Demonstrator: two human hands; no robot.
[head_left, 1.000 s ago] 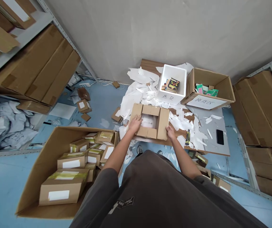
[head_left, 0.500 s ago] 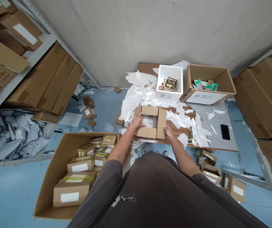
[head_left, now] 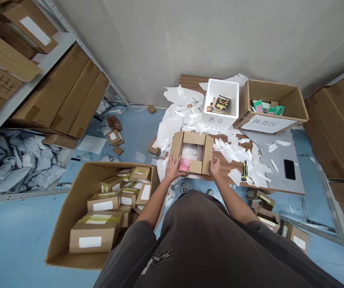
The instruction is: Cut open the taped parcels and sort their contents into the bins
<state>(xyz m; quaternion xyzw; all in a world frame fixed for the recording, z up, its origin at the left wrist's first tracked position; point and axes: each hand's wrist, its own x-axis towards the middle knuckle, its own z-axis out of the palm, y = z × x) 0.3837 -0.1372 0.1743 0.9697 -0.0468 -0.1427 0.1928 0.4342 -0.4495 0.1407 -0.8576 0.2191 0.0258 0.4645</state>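
Matt brown cardboard box (head_left: 209, 154) before me, a smooth pink-and-white item (head_left: 190, 154) inside. Torn white paper (head_left: 168, 124), crumpled, over my wood-grained tabletop (head_left: 227, 158). Phone (head_left: 289, 169) of smooth black finish; my shirt (head_left: 202, 240), dark matt cloth

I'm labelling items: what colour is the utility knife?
Yellow and black; the head view shows the knife best.

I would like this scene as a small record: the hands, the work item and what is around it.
Left hand: on the open box's left near corner
Right hand: at its right edge
Inside it: pink and white item
White bin: books
Carton beside bin: green packs
Cutter: among paper scraps
Phone: right part of table
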